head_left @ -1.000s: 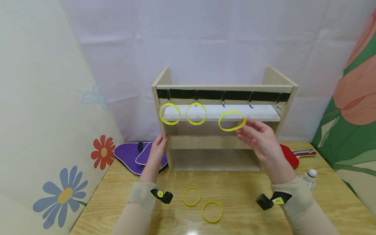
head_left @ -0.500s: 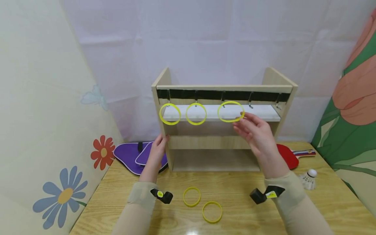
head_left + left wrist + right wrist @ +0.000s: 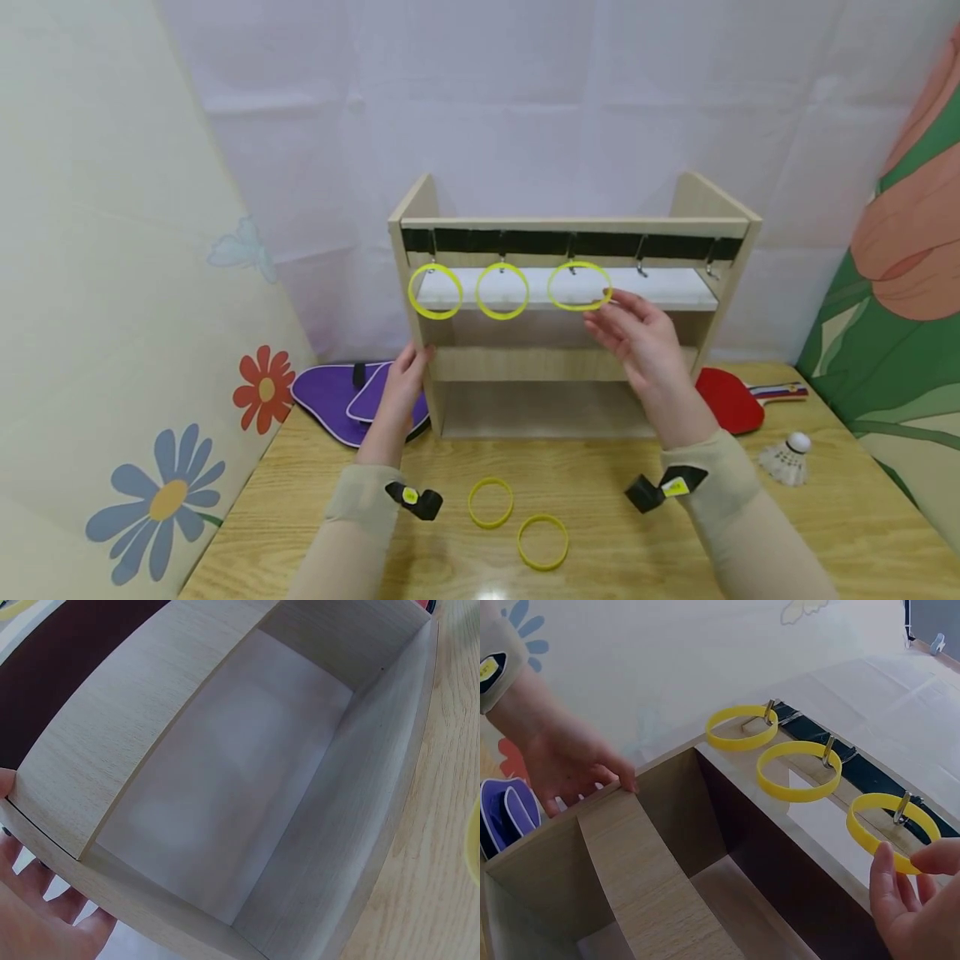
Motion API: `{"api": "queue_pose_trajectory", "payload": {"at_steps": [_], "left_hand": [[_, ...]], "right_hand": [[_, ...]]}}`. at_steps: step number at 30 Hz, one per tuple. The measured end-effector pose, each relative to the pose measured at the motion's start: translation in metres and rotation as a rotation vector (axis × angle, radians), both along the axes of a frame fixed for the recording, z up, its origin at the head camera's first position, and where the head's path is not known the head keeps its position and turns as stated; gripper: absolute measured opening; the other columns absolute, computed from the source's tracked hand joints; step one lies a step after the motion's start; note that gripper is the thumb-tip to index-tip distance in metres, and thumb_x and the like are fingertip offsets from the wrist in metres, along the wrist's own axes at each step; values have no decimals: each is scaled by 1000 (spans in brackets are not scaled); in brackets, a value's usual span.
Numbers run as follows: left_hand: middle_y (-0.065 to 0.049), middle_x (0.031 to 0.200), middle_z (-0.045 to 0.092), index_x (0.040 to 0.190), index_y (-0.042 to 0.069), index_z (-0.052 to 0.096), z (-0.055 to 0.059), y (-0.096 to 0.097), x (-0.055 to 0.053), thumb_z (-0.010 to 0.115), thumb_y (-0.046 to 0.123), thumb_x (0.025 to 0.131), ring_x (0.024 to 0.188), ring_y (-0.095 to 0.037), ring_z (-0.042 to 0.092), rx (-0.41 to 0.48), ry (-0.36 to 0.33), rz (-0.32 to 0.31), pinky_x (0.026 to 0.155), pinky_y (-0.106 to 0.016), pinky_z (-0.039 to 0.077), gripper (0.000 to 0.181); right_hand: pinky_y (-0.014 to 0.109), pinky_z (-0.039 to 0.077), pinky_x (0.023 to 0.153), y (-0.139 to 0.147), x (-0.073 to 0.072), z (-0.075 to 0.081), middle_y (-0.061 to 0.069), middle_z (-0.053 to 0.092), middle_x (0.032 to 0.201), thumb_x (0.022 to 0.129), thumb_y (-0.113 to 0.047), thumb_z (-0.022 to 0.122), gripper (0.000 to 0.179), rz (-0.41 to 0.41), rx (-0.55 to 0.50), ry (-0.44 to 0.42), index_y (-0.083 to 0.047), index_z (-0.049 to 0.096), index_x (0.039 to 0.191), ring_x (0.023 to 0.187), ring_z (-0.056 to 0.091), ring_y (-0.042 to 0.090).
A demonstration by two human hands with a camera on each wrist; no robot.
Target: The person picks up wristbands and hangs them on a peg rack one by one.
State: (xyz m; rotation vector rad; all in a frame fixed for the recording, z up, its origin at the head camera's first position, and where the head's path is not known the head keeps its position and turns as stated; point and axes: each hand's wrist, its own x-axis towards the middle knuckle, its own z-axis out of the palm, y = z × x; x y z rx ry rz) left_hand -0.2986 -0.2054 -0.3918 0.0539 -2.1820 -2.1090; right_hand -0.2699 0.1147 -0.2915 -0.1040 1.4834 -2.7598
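Observation:
A small wooden shelf [image 3: 525,364] stands on the table, with several metal hooks along its black strip [image 3: 607,243]. My left hand [image 3: 403,383] grips its left side panel, thumb on the front edge and fingers along the outside. My right hand [image 3: 647,340] pinches a yellow wristband [image 3: 864,834] by its near right edge. That wristband surrounds the end of the third hook [image 3: 902,808] in the right wrist view. Two more yellow wristbands hang from the first two hooks: one at far left [image 3: 412,302], the other beside it [image 3: 480,302].
Two yellow wristbands lie on the table before the shelf, one further back [image 3: 471,510] and one nearer [image 3: 543,568]. Purple paddle cases [image 3: 322,398] rest at left. A red table tennis bat [image 3: 727,402] and a shuttlecock [image 3: 786,460] lie at right.
My right hand has raised the pinched wristband from below the third hook to its height, then moved it slightly left. The left hand keeps its place on the shelf.

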Motion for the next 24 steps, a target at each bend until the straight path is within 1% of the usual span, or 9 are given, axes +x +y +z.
{"api": "queue_pose_trajectory", "payload": {"at_steps": [3,5,10,14,20,24], "left_hand": [[-17,146,49,152,18,40,0,0,0,47,29,103,132,-29,44,5,4,3,115,-49,30,51],[-18,144,50,151,17,41,0,1,0,47,29,103,130,-29,46,6,8,6,114,-47,32,50],[-18,142,51,149,14,43,0,1,0,47,28,103,127,-29,48,-1,16,6,111,-46,34,48],[-18,141,52,148,14,44,0,1,1,47,29,103,127,-29,48,-5,17,10,111,-46,34,48],[-18,141,52,149,15,44,0,1,1,47,28,103,126,-29,48,-3,23,12,110,-45,34,48],[-18,142,51,149,16,44,0,1,1,47,28,103,127,-29,48,2,26,9,111,-46,34,48]], "right_hand": [[25,58,80,-2,0,0,4,66,100,96,0,59,23,-4,21,-13,-5,54,117,84,71,14],[25,58,81,-2,-1,-1,4,65,102,96,0,59,23,-7,25,-16,-5,55,117,85,70,14],[26,58,77,-4,-3,-6,3,68,97,96,3,57,16,-16,1,-13,-7,59,108,81,71,15],[27,59,75,-6,-4,-9,3,70,93,96,6,55,17,-13,-14,-12,-9,63,102,79,72,16],[27,59,76,-6,-4,-11,2,70,96,96,2,58,16,0,29,-10,-8,61,108,81,72,15],[27,59,76,-6,-4,-12,2,71,95,96,1,59,16,9,36,-5,-8,61,109,81,72,15]]}}
